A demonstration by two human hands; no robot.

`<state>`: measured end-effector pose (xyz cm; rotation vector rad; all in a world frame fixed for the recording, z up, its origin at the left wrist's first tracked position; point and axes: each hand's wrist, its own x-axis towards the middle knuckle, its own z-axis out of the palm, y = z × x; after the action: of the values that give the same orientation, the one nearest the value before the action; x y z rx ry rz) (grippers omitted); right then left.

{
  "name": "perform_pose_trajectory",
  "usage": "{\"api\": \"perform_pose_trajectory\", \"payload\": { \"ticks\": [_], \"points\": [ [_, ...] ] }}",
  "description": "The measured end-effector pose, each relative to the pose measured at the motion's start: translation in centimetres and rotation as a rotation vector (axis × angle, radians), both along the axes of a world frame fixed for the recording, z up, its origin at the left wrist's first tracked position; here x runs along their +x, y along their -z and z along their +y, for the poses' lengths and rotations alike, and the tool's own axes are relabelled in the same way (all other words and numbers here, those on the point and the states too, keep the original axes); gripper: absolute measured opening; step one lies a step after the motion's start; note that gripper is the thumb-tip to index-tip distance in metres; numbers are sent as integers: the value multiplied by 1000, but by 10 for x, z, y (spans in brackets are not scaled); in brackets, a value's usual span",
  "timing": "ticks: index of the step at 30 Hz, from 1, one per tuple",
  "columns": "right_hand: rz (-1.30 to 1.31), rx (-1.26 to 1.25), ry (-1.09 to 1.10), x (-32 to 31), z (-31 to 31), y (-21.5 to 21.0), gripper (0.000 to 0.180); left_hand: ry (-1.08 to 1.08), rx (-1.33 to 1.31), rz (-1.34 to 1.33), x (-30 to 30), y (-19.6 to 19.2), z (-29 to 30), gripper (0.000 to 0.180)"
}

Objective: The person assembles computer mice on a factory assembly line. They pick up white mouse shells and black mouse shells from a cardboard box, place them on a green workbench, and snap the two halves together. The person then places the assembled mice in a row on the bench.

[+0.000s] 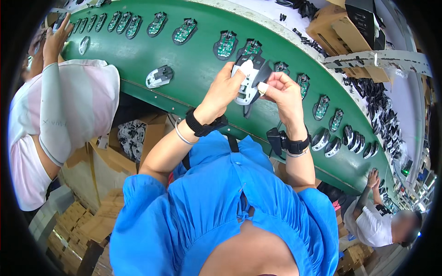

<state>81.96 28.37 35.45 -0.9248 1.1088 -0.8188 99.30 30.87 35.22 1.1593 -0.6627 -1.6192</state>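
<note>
A computer mouse with a light grey and white shell [245, 92] and dark side parts is held up over the green bench in front of my body. My left hand [220, 88] is closed around its left side, with the thumb on top. At its right edge my right hand [285, 94] has thumb and fingers pinched against a dark side part. White covers show on both thumb tips. Just behind the held mouse lies an open mouse base with a green circuit board [252, 47], partly hidden by it.
Several open mouse bases [185, 31] line the green bench [202, 60]. A grey-white mouse shell [159, 77] lies to the left, and several closed mice [333, 146] sit at the right. A cardboard box [329, 32] stands at the back. Co-workers' hands [55, 41] are at both ends.
</note>
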Motion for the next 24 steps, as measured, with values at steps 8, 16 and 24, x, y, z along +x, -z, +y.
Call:
{"api": "perform_pose_trajectory", "payload": {
  "ticks": [8, 16, 24],
  "points": [
    [-322, 63, -65, 8, 2, -7, 27, 145, -195, -435, 5, -11, 15, 80],
    [-218, -8, -159, 5, 16, -11, 38, 301, -300, -409, 19, -14, 12, 70],
    [-52, -185, -407, -8, 41, -72, 77, 503, -305, -351, 32, -63, 57, 85]
  ]
}}
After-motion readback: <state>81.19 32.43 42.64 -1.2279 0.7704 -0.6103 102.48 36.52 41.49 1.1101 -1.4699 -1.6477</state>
